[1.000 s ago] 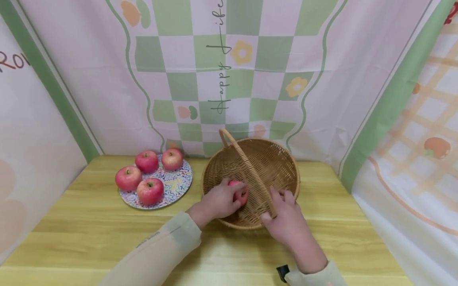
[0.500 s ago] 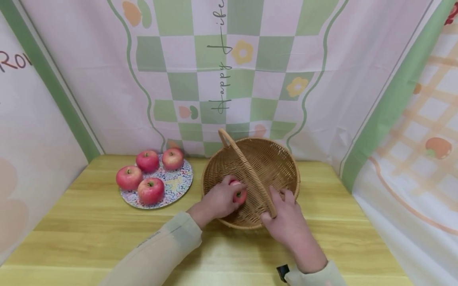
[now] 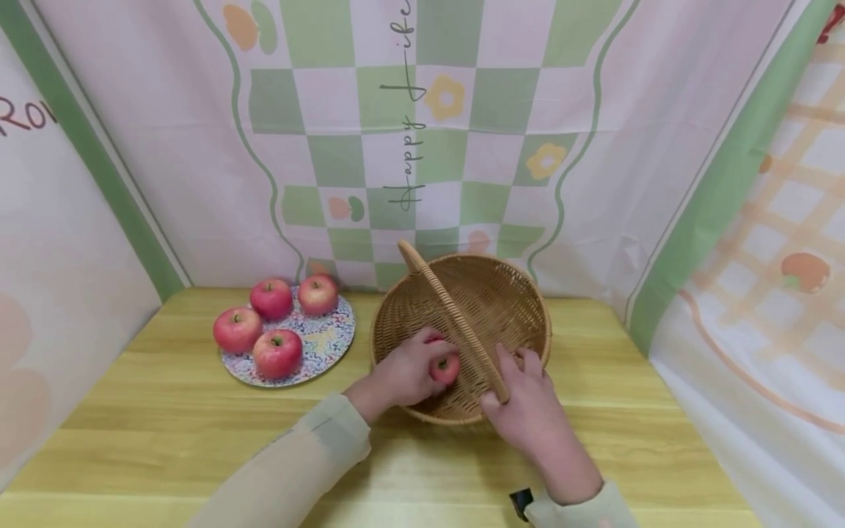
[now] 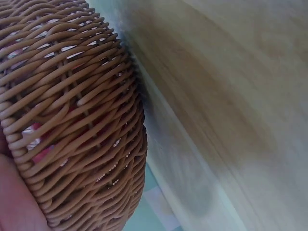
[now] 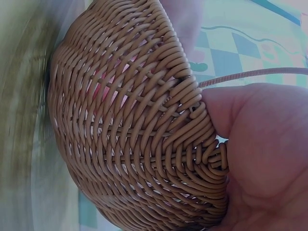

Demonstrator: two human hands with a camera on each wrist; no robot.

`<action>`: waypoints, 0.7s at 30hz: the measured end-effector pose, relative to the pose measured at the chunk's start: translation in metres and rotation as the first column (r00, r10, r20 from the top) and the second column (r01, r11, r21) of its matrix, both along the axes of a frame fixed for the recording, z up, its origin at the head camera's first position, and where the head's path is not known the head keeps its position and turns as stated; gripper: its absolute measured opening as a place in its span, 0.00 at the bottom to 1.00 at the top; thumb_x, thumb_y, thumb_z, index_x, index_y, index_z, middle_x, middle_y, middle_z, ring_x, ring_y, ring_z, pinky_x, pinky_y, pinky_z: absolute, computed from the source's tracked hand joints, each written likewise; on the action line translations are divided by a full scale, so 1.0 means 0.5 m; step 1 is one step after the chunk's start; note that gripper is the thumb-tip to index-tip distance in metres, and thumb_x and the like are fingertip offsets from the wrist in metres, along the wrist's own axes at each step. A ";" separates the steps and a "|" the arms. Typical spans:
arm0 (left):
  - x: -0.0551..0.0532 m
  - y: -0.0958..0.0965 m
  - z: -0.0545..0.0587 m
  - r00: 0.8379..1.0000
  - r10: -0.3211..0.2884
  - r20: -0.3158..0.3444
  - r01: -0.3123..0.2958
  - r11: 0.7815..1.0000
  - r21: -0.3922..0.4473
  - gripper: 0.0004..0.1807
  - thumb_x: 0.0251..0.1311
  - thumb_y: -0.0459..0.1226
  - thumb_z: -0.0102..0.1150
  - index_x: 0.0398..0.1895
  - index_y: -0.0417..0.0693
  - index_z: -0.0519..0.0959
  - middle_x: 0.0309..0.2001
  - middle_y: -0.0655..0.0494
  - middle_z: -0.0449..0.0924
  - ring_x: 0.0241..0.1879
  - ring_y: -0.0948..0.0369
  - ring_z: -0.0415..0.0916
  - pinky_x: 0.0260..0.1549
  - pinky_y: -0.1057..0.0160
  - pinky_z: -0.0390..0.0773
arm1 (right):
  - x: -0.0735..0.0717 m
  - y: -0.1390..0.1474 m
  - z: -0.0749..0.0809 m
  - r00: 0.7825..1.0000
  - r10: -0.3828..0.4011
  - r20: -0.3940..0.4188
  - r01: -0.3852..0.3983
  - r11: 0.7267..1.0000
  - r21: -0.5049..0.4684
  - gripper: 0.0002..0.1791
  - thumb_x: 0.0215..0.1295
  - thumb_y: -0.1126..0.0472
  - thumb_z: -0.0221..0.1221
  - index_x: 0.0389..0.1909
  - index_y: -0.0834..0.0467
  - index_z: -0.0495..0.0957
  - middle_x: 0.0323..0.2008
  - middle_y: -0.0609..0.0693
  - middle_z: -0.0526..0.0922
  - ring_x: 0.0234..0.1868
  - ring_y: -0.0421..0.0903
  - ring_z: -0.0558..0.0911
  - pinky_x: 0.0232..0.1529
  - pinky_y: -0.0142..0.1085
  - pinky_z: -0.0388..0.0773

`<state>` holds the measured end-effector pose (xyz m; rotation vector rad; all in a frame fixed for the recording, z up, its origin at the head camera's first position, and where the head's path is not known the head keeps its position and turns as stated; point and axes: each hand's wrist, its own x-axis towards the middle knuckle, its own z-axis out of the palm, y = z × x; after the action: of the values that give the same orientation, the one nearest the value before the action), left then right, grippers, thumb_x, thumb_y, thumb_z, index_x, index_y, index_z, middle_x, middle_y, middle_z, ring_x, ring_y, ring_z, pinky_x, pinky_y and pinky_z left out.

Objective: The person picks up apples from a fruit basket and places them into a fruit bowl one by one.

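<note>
A round wicker basket (image 3: 498, 297) with an arched handle (image 3: 455, 312) stands on the wooden table. Reaching over its near left rim, my left hand (image 3: 404, 370) holds a red apple (image 3: 445, 369) low inside, thumb and fingers at its sides. My right hand (image 3: 528, 411) grips the near right rim at the handle's foot. The right wrist view has the thumb pressed on the woven rim (image 5: 192, 96), with red showing through the weave. Seen from the left wrist, the basket's outer wall (image 4: 82, 120) covers most of the apple.
Left of the basket, a speckled round plate (image 3: 333, 341) bears several red apples (image 3: 278, 353). A printed cloth (image 3: 383, 147) hangs behind the table (image 3: 198, 440), and more cloth stands at both sides. A small black object (image 3: 521, 504) shows by the right sleeve.
The apple has turned and shifted slightly within my left hand. The handle's far end has tipped a little to the left. My right hand keeps its place on the rim.
</note>
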<state>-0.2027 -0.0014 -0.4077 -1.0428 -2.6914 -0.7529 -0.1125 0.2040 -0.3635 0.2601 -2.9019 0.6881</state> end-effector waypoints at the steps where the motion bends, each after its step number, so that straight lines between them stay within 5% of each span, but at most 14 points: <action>1: -0.002 -0.001 0.000 1.000 -0.004 0.022 0.003 0.999 0.033 0.29 0.52 0.39 0.72 0.61 0.56 0.80 0.55 0.52 0.70 0.47 0.58 0.75 0.46 0.65 0.76 | -0.001 0.000 0.000 1.000 -0.001 -0.002 0.001 1.000 -0.004 0.42 0.60 0.60 0.59 0.75 0.65 0.57 0.68 0.73 0.54 0.58 0.78 0.66 0.54 0.67 0.68; 7: -0.004 -0.008 0.012 0.987 -0.029 0.156 -0.005 0.978 0.211 0.34 0.44 0.35 0.75 0.61 0.53 0.80 0.58 0.50 0.70 0.52 0.56 0.73 0.49 0.63 0.74 | -0.003 0.003 -0.001 1.000 -0.005 0.019 0.005 1.000 -0.022 0.42 0.60 0.60 0.59 0.75 0.65 0.56 0.69 0.73 0.53 0.59 0.78 0.66 0.55 0.67 0.67; 16: 0.006 -0.013 0.041 0.951 -0.031 0.308 -0.079 0.937 0.339 0.32 0.48 0.39 0.76 0.60 0.58 0.80 0.59 0.58 0.70 0.51 0.59 0.72 0.49 0.58 0.74 | -0.009 0.012 -0.005 0.999 -0.022 0.050 0.025 0.998 -0.061 0.44 0.61 0.59 0.60 0.76 0.65 0.54 0.69 0.73 0.54 0.57 0.75 0.70 0.55 0.66 0.69; 21: 0.015 -0.010 0.052 0.940 -0.049 0.337 -0.080 0.930 0.360 0.32 0.47 0.38 0.75 0.60 0.60 0.80 0.56 0.62 0.70 0.48 0.60 0.72 0.47 0.59 0.74 | -0.009 0.015 -0.004 0.996 -0.034 0.079 0.040 0.997 -0.073 0.45 0.62 0.58 0.60 0.77 0.62 0.51 0.68 0.73 0.53 0.54 0.69 0.73 0.53 0.64 0.71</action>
<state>-0.1951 -0.0066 -0.3819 -0.8593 -2.6554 -1.4919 -0.1171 0.2115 -0.3656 0.1740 -2.9382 0.8153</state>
